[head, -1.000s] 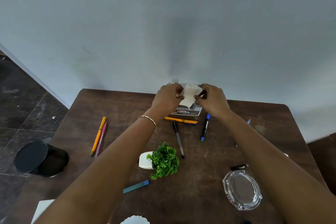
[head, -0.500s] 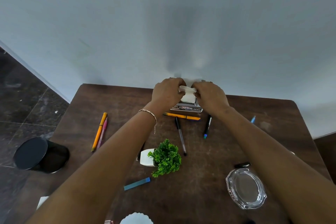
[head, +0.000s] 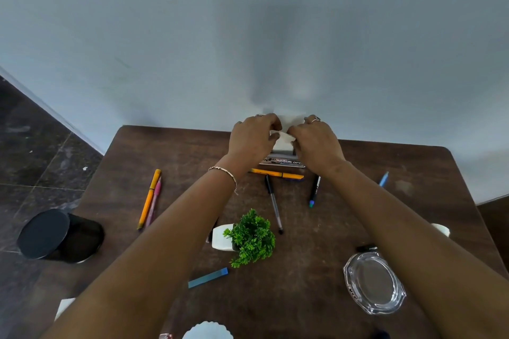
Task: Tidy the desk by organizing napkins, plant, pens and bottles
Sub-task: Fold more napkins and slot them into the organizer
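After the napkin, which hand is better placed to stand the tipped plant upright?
Probably the left hand: the plant lies with its white pot toward the left forearm, right beside it. The right hand would have to reach across the foliage. Both now pinch the napkin.

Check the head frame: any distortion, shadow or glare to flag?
Head view: wide-angle bends the desk edges; a soft grey shadow falls on the wall above the left hand and right hand, which pinch a napkin; the glass ashtray shows small highlights, no strong glare.
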